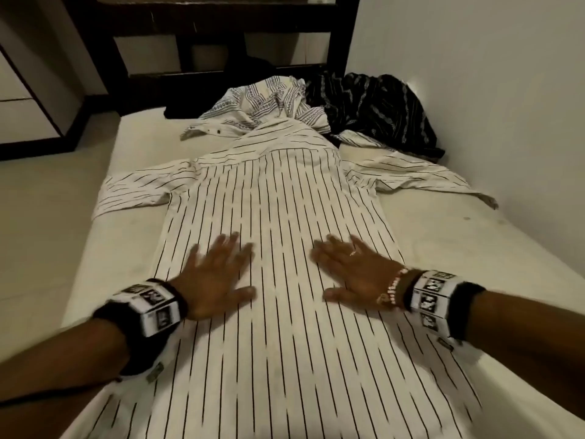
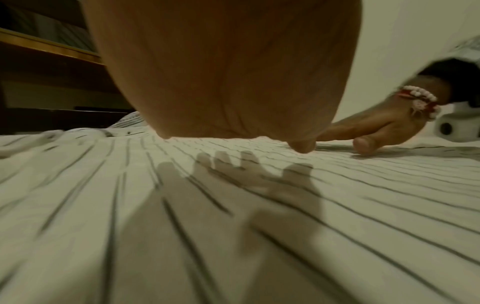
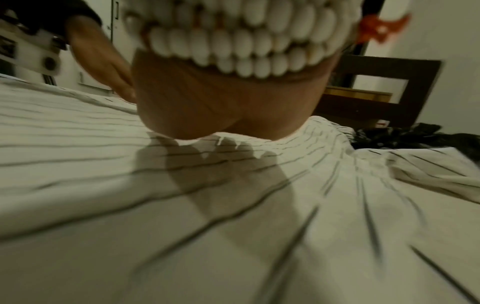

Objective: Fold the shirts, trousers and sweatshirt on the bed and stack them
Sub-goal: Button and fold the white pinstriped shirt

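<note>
A white shirt with thin black stripes [image 1: 278, 198] lies spread flat, back side up, along the bed [image 1: 474, 248], its sleeves out to both sides. My left hand [image 1: 215, 274] lies flat on it with fingers spread, left of the middle. My right hand [image 1: 354, 270], wearing a ring and bead bracelets, lies flat on it to the right. In the left wrist view my left palm [image 2: 226, 72] hovers close over the striped cloth [image 2: 259, 226], and my right hand [image 2: 376, 131] shows beyond. The right wrist view shows my right palm [image 3: 221, 107] over the striped cloth [image 3: 233, 236].
At the head of the bed lie a crumpled white patterned garment [image 1: 269, 103] and a dark patterned garment [image 1: 373, 106]. A dark wooden bed frame [image 1: 221, 33] stands behind them. A white wall [image 1: 490, 90] runs along the right side; floor and a cupboard [image 1: 28, 99] are on the left.
</note>
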